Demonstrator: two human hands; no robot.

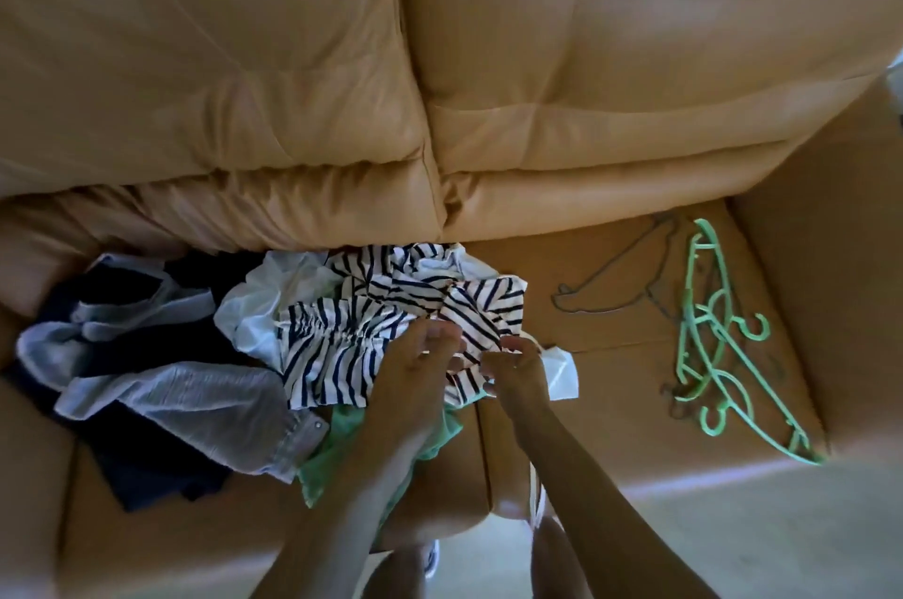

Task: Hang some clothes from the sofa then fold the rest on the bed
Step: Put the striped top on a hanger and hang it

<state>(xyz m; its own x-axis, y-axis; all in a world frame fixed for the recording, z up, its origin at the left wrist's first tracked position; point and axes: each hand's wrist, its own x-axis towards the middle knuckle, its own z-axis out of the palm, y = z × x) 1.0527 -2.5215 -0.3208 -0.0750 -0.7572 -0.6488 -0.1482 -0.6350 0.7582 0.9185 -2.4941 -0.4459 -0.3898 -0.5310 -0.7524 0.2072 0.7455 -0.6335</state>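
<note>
Striped garment point(342, 339) crumpled lengthwise across sofa point(611, 315) seat, near edge pinched by left hand point(408, 373) and right hand point(518, 366)

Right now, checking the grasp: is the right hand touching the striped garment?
Touching. The head view shows the right hand pinching the striped garment.

There is one view only, from a wide-angle camera on the person's head. It faces forward and steeply down on the sofa point(606, 300), from close above. The backrest point(611, 61) fills the upper half, the clothes point(342, 305) lie low and left of the middle, the hangers point(723, 354) at right, and some floor point(782, 549) shows bottom right.
</note>
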